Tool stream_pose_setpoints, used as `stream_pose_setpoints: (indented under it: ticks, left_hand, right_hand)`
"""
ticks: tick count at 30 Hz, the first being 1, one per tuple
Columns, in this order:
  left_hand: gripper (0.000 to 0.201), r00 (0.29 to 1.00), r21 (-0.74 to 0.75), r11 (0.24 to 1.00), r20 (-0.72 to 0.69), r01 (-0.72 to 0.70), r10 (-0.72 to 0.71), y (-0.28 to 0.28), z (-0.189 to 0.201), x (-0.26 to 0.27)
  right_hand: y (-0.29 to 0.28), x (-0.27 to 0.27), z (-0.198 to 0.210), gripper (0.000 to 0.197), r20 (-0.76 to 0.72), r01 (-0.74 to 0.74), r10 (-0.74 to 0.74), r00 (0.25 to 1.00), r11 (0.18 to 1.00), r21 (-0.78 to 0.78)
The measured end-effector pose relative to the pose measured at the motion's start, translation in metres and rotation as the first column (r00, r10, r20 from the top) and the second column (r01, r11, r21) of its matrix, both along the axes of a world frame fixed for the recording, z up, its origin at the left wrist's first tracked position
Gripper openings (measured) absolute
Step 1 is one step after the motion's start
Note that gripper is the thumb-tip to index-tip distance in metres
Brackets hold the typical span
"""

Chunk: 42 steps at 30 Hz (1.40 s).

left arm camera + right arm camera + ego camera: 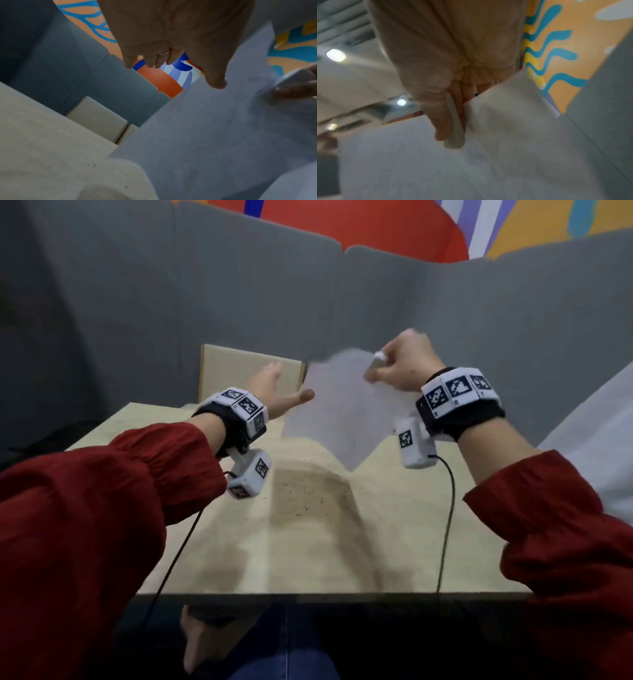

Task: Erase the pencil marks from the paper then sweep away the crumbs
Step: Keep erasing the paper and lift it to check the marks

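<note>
Above the crumb-speckled wooden table [394, 542], the right hand [404, 364] pinched the light, floppy paper [339, 409] and eraser [376, 361] at its top edge, aloft, while the left hand [274, 395] hovered open-fingered beside it

The pale wooden tabletop [394, 542] carries scattered dark eraser crumbs [301, 501] near its middle and a tan cardboard box [239, 368] at its far edge.

Pale wooden table [394, 542], grey partition panels [137, 302], colourful mural wall [376, 224] behind
</note>
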<state>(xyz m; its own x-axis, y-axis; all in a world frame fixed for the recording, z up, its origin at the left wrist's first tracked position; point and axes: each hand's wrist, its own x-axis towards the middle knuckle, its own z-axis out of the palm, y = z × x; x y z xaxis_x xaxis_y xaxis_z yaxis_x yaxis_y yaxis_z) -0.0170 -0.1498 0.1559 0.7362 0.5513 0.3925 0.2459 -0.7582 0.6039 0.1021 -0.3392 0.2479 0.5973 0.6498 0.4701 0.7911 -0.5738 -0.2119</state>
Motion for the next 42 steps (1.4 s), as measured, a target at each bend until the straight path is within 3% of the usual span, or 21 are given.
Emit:
stream_pose_setpoints:
  ticks: [3,5,7,10,12,14,18,22,26,29,31,33,36,39,42]
  left_hand:
    - [0.087,0.984,-0.088,0.992,0.162,0.085,-0.070,-0.003,0.012,0.002]
    - [0.058,0.957,-0.192,0.970,0.273,0.153,-0.097,-0.003,0.018,0.002]
    - [0.029,0.947,-0.246,0.958,0.315,0.146,-0.063,-0.003,0.025,0.003]
    - [0.016,0.949,-0.242,0.964,0.314,0.113,-0.033,-0.003,0.038,0.004]
    - [0.017,0.963,-0.193,0.976,0.266,0.100,-0.046,-0.005,0.046,0.005]
    - [0.018,0.969,-0.173,0.979,0.240,0.107,-0.064,-0.010,0.053,0.006]
    - [0.028,0.971,-0.155,0.979,0.218,0.130,-0.095,-0.015,0.061,0.007]
    - [0.024,0.965,-0.183,0.967,0.227,0.178,-0.135,-0.009,0.061,0.003]
    - [0.029,0.953,-0.259,0.959,0.302,0.114,-0.032,-0.006,0.062,-0.001]
    - [0.035,0.916,-0.344,0.934,0.398,0.097,0.051,0.000,0.060,0.000]
    - [0.026,0.891,-0.400,0.913,0.438,0.076,0.118,0.011,0.056,0.006]
    - [0.019,0.850,-0.471,0.876,0.500,0.103,0.169,0.018,0.050,0.011]
    - [0.019,0.807,-0.546,0.822,0.553,0.163,0.207,0.019,0.041,0.012]
    - [0.024,0.802,-0.569,0.795,0.566,0.212,0.192,0.017,0.036,0.011]
    - [0.023,0.786,-0.599,0.764,0.582,0.241,0.208,0.019,0.029,0.013]
  right_hand:
    - [-0.005,-0.003,0.020,0.022,-0.041,-0.033,0.039,0.998,0.991,0.132]
    - [-0.005,0.001,0.024,0.025,-0.086,-0.054,0.069,0.994,0.985,0.164]
    - [-0.005,0.001,0.024,0.029,-0.093,-0.074,0.090,0.992,0.984,0.165]
    - [-0.008,-0.001,0.027,0.025,-0.149,-0.191,0.222,0.964,0.962,0.194]
    - [-0.010,-0.012,0.028,0.012,-0.199,-0.298,0.349,0.916,0.923,0.244]
    - [-0.007,-0.016,0.027,0.013,-0.237,-0.329,0.393,0.889,0.906,0.267]
    - [-0.005,-0.008,0.025,0.018,-0.343,-0.231,0.364,0.866,0.900,0.370]
    - [-0.013,0.001,0.024,0.019,-0.328,-0.169,0.334,0.884,0.881,0.442]
    - [-0.017,0.024,0.024,0.025,-0.237,-0.004,0.145,0.961,0.861,0.508]
    - [-0.020,0.032,0.020,0.024,-0.080,0.102,-0.066,0.995,0.769,0.631]
    - [-0.019,0.035,0.013,0.022,-0.131,0.163,-0.101,0.986,0.727,0.667]
    - [-0.014,0.040,0.003,0.022,-0.262,0.202,-0.033,0.965,0.731,0.652]
    - [-0.007,0.049,-0.014,0.019,-0.437,0.197,0.195,0.878,0.684,0.703]
    - [-0.003,0.047,-0.032,0.007,-0.432,0.135,0.308,0.848,0.663,0.736]
    - [0.000,0.044,-0.040,0.017,-0.437,0.095,0.330,0.837,0.699,0.709]
